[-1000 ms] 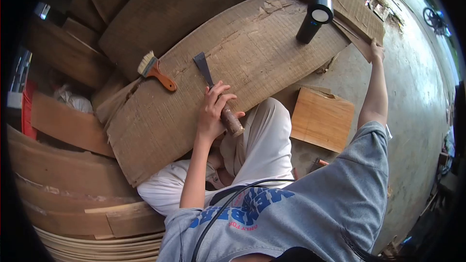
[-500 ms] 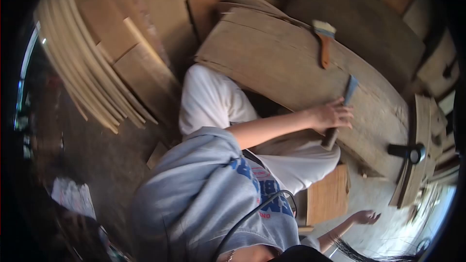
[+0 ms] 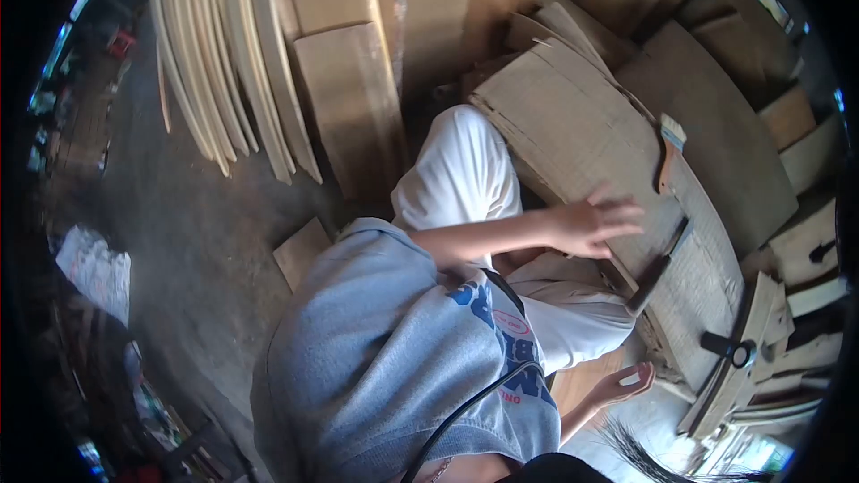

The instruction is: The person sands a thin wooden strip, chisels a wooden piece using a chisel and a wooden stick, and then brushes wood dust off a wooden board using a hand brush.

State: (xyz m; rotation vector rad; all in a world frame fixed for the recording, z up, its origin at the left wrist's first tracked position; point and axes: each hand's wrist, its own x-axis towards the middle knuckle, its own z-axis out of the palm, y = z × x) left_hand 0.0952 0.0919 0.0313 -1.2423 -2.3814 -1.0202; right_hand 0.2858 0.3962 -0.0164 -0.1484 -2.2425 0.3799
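Blurred left hand (image 3: 592,225), apparently above board (image 3: 573,125), chisel (image 3: 656,275) and brush (image 3: 667,159) near

A loose grey T-shirt (image 3: 376,349) has a wide short sleeve (image 3: 383,246), bold blue block letters (image 3: 480,309) and a reddish oval mark (image 3: 511,326) on the chest. A slim black cable (image 3: 464,405) crosses its front. Baggy white trousers (image 3: 463,161) show a black band (image 3: 504,290) at the waist.

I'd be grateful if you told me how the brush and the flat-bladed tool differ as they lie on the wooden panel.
The brush has pale bristles and an orange-brown handle; the flat-bladed tool has a dark blade and a darker handle. The brush looks shorter than the flat-bladed tool. The brush lies by the panel's far edge, while the tool's handle reaches the near edge. Both rest on the wooden panel, unheld.
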